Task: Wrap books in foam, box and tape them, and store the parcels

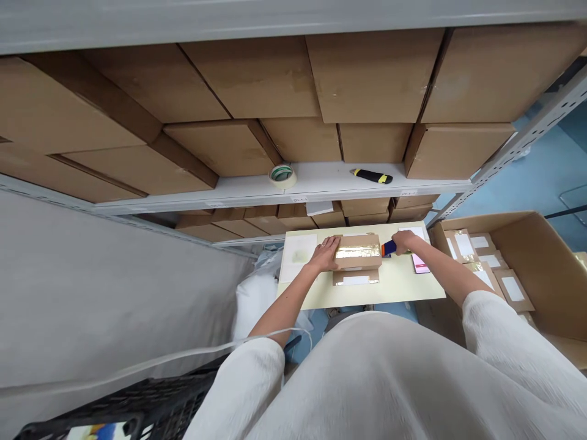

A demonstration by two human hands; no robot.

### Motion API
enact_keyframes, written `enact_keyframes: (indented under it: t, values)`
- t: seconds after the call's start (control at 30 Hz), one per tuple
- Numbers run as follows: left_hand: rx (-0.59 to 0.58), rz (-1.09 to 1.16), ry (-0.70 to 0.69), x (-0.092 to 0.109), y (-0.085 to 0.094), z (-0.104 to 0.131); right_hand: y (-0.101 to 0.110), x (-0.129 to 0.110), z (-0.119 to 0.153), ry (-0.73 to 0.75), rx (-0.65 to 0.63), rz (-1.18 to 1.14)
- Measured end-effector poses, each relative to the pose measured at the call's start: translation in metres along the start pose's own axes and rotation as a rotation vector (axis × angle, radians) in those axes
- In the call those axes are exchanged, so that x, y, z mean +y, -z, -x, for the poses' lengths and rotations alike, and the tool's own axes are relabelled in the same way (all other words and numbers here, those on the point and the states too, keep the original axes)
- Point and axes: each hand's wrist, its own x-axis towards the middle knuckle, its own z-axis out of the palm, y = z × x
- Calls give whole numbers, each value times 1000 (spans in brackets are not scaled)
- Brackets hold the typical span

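Note:
A small cardboard box (358, 261) with a strip of shiny clear tape along its top lies on a pale yellow board (302, 294). My left hand (326, 253) rests on the box's left end, fingers stretched out and touching it. At the opposite end, my right hand (403, 242) is closed around a blue tool (389, 247) with an orange tip. That tip meets the box's right edge; the tool's kind is not clear. A flat cardboard piece with a white label (356, 280) sits just in front of the box. Partly under my right forearm is a phone (420, 264) with a lit screen.
Shelves of large cardboard cartons (376, 73) rise ahead. A tape roll (282, 176) and a black-and-yellow utility knife (372, 176) lie on the shelf edge. On the right, an open carton (550, 269) contains several labelled small boxes. A black crate (160, 403) stands lower left.

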Motion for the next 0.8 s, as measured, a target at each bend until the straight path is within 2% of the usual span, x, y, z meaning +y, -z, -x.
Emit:
enact_keyframes:
  t: [0.1,0.23,0.37,0.47,0.57,0.7,0.8]
  values:
    - [3,20,-1,0,1,1,-13,4,-1,-35,-29,-84]
    - [12,35,-12,-2,0,1,-40,32,10,-139,-62,-400]
    - [8,42,-13,-5,-1,0,-76,43,24,-231,78,-670]
    - [-6,24,-21,-6,-1,0,-104,26,29,-262,157,-604]
    - [-11,16,-26,-5,0,0,-126,-2,31,-285,204,-510]
    - [-20,-2,-22,-4,0,2,-143,-37,29,-348,270,-399]
    - [-33,-23,-26,-3,0,2,-150,-52,24,-404,264,-432]
